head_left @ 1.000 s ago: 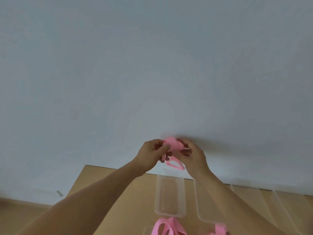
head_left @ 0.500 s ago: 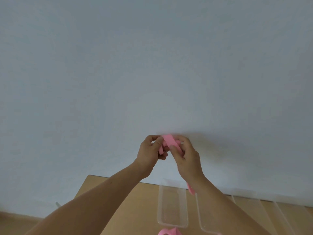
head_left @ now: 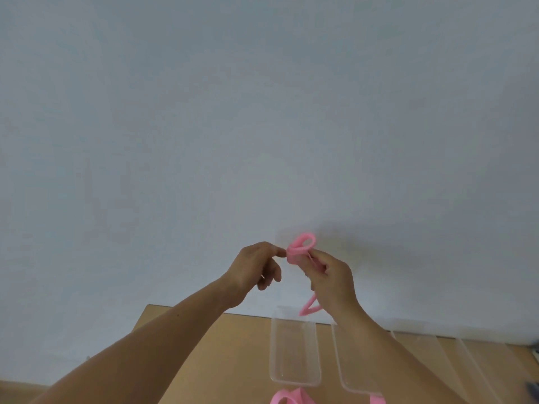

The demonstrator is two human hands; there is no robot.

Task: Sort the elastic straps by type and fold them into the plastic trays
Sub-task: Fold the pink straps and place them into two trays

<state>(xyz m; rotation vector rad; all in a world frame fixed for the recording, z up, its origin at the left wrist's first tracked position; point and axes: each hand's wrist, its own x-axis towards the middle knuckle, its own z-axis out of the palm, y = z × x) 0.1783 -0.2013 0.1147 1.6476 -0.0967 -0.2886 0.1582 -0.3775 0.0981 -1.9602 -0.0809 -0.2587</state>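
I hold a pink elastic strap [head_left: 300, 246] up in front of the pale wall, above the table. My right hand [head_left: 331, 277] pinches its folded part, and a loose loop of it hangs below that hand. My left hand [head_left: 256, 265] touches the fold's left side with thumb and forefinger, other fingers spread. Under the hands lie clear plastic trays: one [head_left: 293, 349] straight below, a second [head_left: 353, 365] partly behind my right forearm. More pink straps [head_left: 288, 398] show at the bottom edge.
The brown wooden table [head_left: 221, 354] meets a plain grey-white wall. Further clear trays [head_left: 455, 365] lie in a row to the right. A dark object [head_left: 533, 389] peeks in at the right edge.
The view has tilted up a little. My hands have drawn slightly apart, the fold now stands up as a small loop, and a tail of strap hangs under my right hand.
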